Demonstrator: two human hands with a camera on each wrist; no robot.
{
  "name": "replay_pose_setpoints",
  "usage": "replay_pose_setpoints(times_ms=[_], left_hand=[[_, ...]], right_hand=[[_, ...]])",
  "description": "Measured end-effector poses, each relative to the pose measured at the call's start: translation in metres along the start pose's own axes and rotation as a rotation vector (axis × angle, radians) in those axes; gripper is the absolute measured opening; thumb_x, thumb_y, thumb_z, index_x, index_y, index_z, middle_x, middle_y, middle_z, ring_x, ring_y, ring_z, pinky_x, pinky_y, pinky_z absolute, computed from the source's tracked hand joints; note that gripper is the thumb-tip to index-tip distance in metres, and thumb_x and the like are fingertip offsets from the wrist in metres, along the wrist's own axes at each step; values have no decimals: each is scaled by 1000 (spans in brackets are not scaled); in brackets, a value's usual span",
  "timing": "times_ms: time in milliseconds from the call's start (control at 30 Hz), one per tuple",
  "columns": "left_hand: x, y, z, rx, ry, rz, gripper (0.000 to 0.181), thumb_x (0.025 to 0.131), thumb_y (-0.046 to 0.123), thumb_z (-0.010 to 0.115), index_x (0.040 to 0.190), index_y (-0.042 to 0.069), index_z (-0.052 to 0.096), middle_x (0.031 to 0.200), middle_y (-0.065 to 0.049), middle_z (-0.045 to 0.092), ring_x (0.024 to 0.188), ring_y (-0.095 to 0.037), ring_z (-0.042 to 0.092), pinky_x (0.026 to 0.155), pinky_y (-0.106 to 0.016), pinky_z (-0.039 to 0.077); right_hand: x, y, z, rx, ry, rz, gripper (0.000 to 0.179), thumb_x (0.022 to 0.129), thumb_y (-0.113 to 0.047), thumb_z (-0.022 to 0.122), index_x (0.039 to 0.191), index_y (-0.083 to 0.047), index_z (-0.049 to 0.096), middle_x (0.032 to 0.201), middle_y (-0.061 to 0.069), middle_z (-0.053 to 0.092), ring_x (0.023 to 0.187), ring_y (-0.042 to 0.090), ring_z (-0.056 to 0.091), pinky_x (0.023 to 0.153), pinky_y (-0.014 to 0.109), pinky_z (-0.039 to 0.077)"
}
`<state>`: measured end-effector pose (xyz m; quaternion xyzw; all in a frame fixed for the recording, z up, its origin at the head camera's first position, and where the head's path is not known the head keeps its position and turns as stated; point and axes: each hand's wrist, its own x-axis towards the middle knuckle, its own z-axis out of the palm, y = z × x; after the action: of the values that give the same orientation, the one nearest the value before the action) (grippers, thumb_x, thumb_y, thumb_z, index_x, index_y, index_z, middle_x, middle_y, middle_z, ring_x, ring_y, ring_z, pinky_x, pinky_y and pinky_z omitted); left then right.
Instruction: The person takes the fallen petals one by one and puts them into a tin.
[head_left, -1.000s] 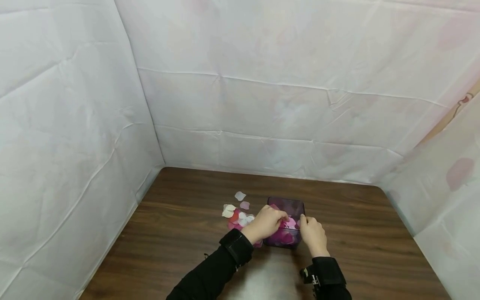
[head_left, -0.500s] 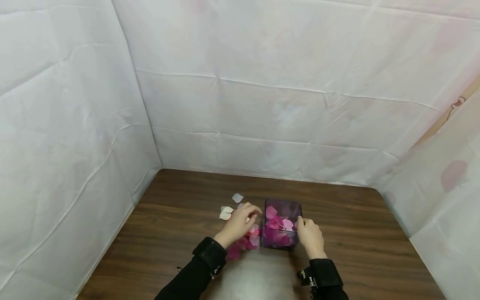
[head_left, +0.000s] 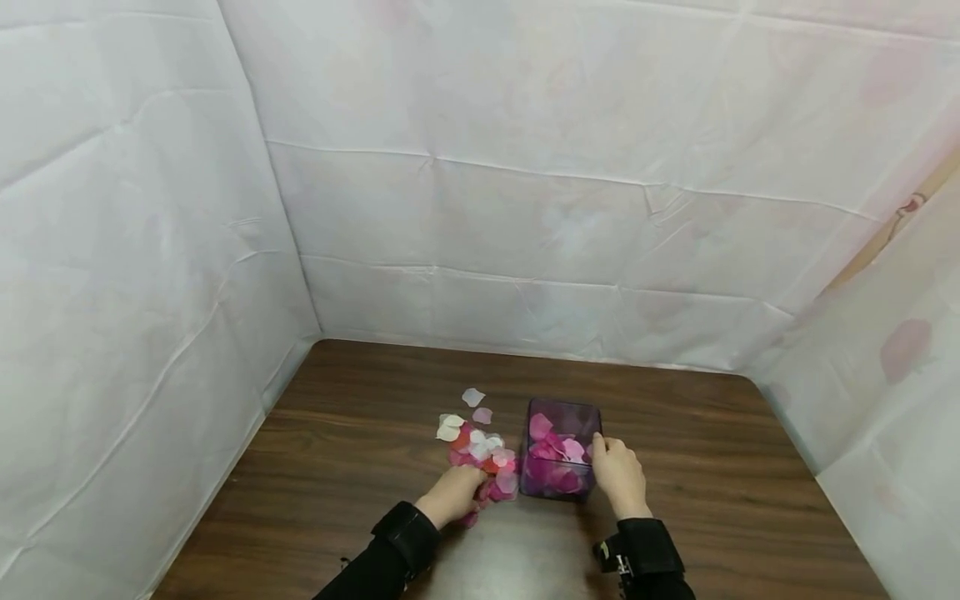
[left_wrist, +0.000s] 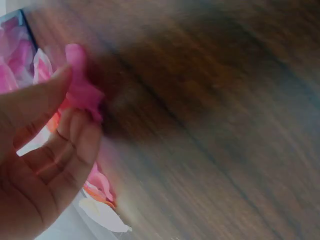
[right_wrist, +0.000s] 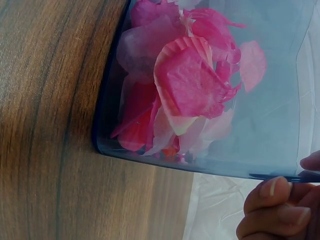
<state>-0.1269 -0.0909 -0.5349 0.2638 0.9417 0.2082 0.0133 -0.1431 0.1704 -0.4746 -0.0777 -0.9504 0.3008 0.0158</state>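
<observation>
My left hand point(head_left: 453, 493) is at the near-left side of a loose pile of petals point(head_left: 487, 446), pink, red and white. In the left wrist view, its thumb and fingertips pinch a bright pink petal point(left_wrist: 82, 92) low over the wood. To the right of the pile stands a see-through purple plastic box point(head_left: 564, 412) with no lid, partly filled with pink petals point(right_wrist: 195, 85). My right hand point(head_left: 621, 477) grips the box's right rim, thumb over the inside and curled fingers point(right_wrist: 272, 192) against the outside.
A pale petal point(head_left: 473, 397) and a light pink one point(head_left: 482, 415) lie apart beyond the pile. The brown wooden table point(head_left: 712, 467) is walled by white cloth point(head_left: 480, 217) at the back and both sides.
My left hand has left the box and moved left and toward me, down to the pile's near edge, where it now pinches a petal. The right hand stays on the box rim.
</observation>
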Motion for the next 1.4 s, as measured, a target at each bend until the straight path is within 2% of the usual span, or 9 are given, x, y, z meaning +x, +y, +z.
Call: replay_pose_setpoints(times_ms=[200, 400, 533, 733, 900, 1067, 1200, 1300, 1400], left_hand=[[-5, -3, 2, -95, 65, -8, 21, 74, -10, 61, 64, 9, 62, 58, 4, 58, 55, 0, 46, 54, -15, 39], [-1, -8, -5, -94, 131, -31, 16, 81, -2, 64, 70, 9, 61, 64, 3, 60, 59, -3, 49, 55, -17, 40], [12, -8, -20, -74, 240, -31, 11, 82, 0, 64, 76, 8, 60, 69, 2, 60, 62, -6, 51, 57, -20, 41], [41, 9, -56, -127, 375, -38, 5, 84, 4, 66, 85, 8, 63, 78, -2, 66, 66, -9, 58, 59, -19, 46], [53, 18, -75, -120, 365, -107, 6, 83, 7, 70, 88, 8, 66, 76, 0, 62, 67, -8, 52, 58, -17, 43], [52, 11, -72, -119, 342, -172, 9, 78, 12, 74, 76, 7, 68, 74, -2, 62, 67, -12, 54, 57, -19, 44], [51, 10, -69, -153, 373, -203, 14, 79, 11, 74, 71, 9, 63, 78, -4, 65, 66, -13, 61, 55, -20, 46], [54, 17, -71, -183, 415, -196, 13, 81, 10, 72, 74, 11, 61, 80, -4, 65, 69, -12, 61, 58, -19, 47], [57, 33, -75, -235, 433, -137, 7, 83, 7, 69, 80, 9, 63, 79, -4, 67, 66, -10, 57, 58, -18, 46]], right_hand=[[0, 0, 0, 3, 6, -15, 49, 100, -29, 31, 105, 5, 65, 110, 31, 62, 97, 50, 59, 72, 57, 47], [2, -3, -1, 8, 3, -21, 49, 99, -29, 31, 103, 5, 66, 109, 31, 63, 97, 50, 59, 72, 57, 47], [3, -4, -1, 3, 1, -26, 49, 99, -28, 31, 103, 5, 66, 109, 31, 62, 98, 51, 59, 74, 58, 46], [4, -4, 1, 3, -4, -34, 48, 99, -28, 31, 102, 6, 66, 108, 31, 63, 97, 50, 59, 74, 57, 46], [4, -6, 2, 5, -10, -23, 48, 98, -29, 31, 100, 4, 66, 108, 30, 63, 98, 50, 59, 74, 57, 47], [4, -7, 0, 2, -10, -20, 48, 98, -29, 31, 100, 4, 66, 108, 31, 63, 99, 50, 58, 74, 58, 46], [4, -6, -1, -3, -7, -22, 49, 98, -29, 30, 102, 5, 66, 110, 31, 62, 99, 51, 58, 76, 58, 46], [4, -5, -1, -3, -8, -23, 49, 99, -29, 30, 102, 5, 66, 109, 31, 62, 99, 51, 58, 75, 58, 46], [2, -3, -1, -3, -13, -20, 49, 99, -29, 30, 103, 5, 65, 110, 31, 62, 99, 50, 58, 74, 57, 46]])
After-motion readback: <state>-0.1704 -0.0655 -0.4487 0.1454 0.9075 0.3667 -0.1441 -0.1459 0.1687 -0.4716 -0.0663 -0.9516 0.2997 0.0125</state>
